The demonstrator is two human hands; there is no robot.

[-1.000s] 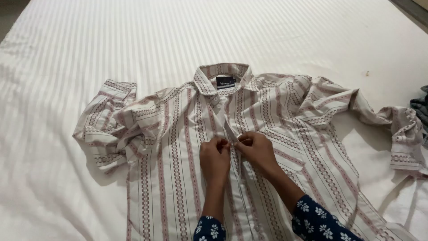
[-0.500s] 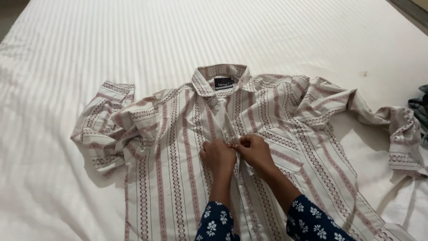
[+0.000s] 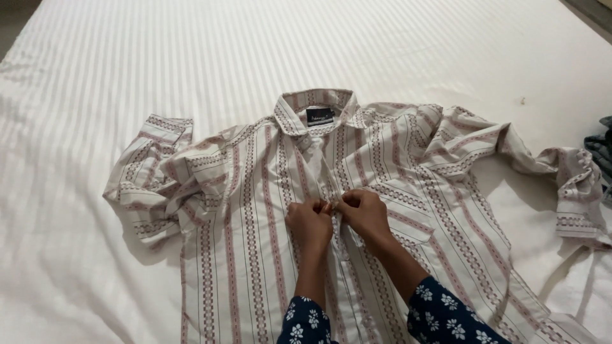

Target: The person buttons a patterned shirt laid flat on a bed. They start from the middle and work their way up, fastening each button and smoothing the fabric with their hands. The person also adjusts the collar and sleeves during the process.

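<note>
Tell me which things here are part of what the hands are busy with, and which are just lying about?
In use: striped shirt; left hand and right hand, pinching its front opening.

Lying about: white striped bedsheet; dark cloth at the right edge.

Bright, even light; soft shadows; sharp.

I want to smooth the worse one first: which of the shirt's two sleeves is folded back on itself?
The sleeve on the image's left: it doubles back beside the shirt body, cuff pointing up. The other sleeve stretches outward, only crumpled.
</note>
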